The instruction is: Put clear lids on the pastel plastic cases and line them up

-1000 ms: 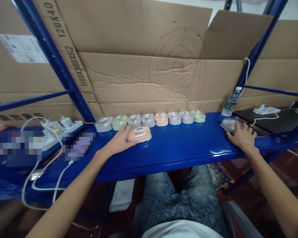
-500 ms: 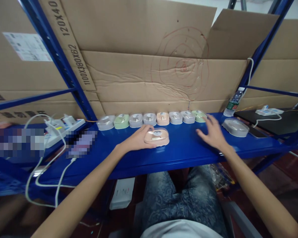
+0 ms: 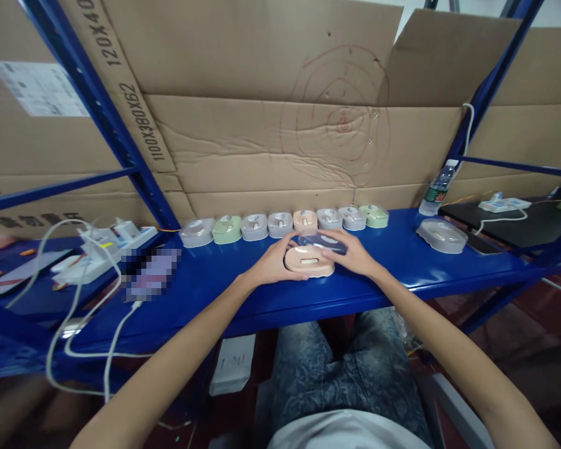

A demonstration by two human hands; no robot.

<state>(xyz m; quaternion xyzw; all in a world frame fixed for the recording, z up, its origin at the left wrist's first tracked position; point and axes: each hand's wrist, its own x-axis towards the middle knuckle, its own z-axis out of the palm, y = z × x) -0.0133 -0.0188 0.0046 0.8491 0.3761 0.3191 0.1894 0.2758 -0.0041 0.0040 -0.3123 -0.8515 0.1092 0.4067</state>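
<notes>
A peach-coloured plastic case lies on the blue shelf in front of me. My left hand grips its left side. My right hand lifts the case's clear lid off its top, fingers closed on the lid. Behind them a row of several similar cases, grey, green and peach, lines the back of the shelf against cardboard.
A single grey case sits alone to the right, near a water bottle. A white power strip with cables lies at the left, beside a blurred patch. A blue rack upright slants at the left. Cardboard sheets form the back wall.
My right hand left the grey case at the right, swept left and took hold of the clear lid. My left hand slid the peach case rightward toward the middle.
</notes>
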